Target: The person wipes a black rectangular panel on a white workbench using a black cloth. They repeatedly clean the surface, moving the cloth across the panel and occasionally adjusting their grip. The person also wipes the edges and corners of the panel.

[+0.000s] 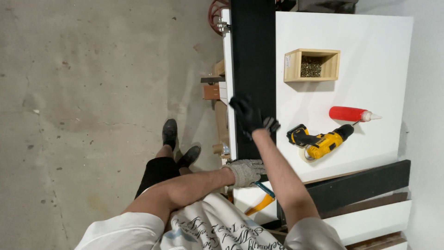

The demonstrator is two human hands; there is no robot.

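On black board (253, 69) — both hands (249, 116), flat.

A small pale label (287, 61) sits on the wooden box's (311, 65) side.

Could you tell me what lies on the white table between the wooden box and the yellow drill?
Only the red bottle, in the head view; the rest is bare white table.

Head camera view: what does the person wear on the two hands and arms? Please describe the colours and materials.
The left hand wears a grey knitted work glove with a ribbed cuff at the wrist. The right hand wears a black glove with a grey patch near its cuff. Both forearms are bare. At the shoulders there are short, light sleeves of a white T-shirt with black script print.
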